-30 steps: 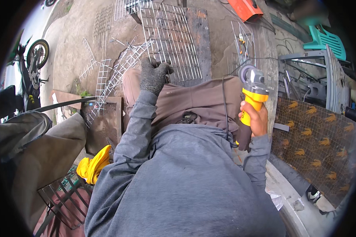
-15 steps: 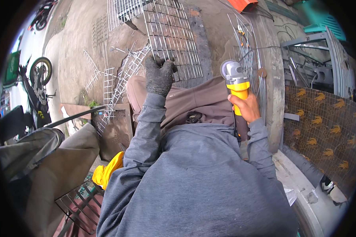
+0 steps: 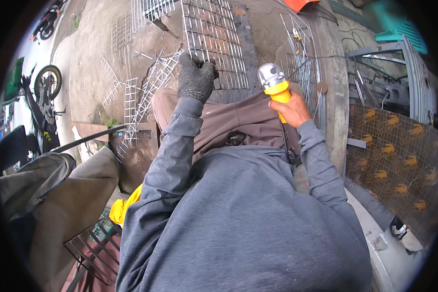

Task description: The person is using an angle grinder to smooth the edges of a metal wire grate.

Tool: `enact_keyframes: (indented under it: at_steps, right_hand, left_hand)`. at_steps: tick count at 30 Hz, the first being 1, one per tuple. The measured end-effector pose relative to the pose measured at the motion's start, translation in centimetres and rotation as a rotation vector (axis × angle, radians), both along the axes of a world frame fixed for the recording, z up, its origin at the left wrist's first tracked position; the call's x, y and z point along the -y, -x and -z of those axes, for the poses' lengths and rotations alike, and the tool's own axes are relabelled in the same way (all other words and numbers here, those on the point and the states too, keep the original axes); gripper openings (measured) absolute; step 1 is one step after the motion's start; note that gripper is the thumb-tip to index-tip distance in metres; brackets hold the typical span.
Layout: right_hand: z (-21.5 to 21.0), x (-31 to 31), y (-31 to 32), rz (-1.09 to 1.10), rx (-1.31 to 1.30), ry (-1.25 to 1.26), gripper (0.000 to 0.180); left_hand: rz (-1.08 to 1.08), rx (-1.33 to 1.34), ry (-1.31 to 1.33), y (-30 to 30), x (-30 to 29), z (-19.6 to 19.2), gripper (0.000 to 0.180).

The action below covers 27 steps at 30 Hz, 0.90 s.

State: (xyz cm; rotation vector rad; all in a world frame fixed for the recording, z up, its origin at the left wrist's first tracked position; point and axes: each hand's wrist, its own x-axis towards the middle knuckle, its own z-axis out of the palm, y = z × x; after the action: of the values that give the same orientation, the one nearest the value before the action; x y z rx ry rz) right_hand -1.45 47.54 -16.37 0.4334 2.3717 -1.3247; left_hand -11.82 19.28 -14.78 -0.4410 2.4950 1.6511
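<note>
**Gloved grip on mesh, grinder in hand**

Head view: Left hand [image 3: 196, 80], in a dark knit glove, closed over the near edge of a wire mesh panel [image 3: 214, 36] lying on concrete ahead of the knees. Right hand [image 3: 291, 109], bare, wrapped around the yellow body of an angle grinder [image 3: 273, 83]; disc hidden behind its grey head. Grinder held upright just right of the panel, not touching it. Panel's far end cut off by the rim. Green sign [image 3: 13, 80] at far left, blurred, beside a motorcycle [image 3: 44, 97].

One head-worn fisheye view looks steeply down over the person's own chest and forearms (close at the near edge), facing the concrete ground [image 3: 97, 58] farther out.
</note>
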Motion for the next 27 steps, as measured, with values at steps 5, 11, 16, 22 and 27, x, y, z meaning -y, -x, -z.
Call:
enact_keyframes:
  at_steps: [5,11,16,22,27]
  right_hand:
    - [0.4,0.1,-0.8,-0.034,0.043,-0.053,0.053]
    - [1.1,-0.9,-1.3,0.091,-0.002,-0.08,0.054]
    - [1.0,-1.1,-1.7,0.144,0.033,-0.022,0.054]
    - [2.2,-1.8,-1.5,0.144,0.029,0.016,0.055]
    - [1.5,-1.7,-1.1,0.084,-0.008,-0.004,0.056]
  left_hand:
    - [0.015,-0.057,-0.118,0.0,-1.2,-1.0,0.033]
    - [0.066,-0.13,0.092,1.1,-1.6,2.7,0.035]
    - [0.039,0.057,-0.161,1.5,-2.7,-0.7,0.037]
    - [0.082,-0.011,-0.236,0.0,-1.5,-1.1,0.037]
    - [-0.01,-0.055,-0.272,-2.7,-1.9,-1.1,0.031]
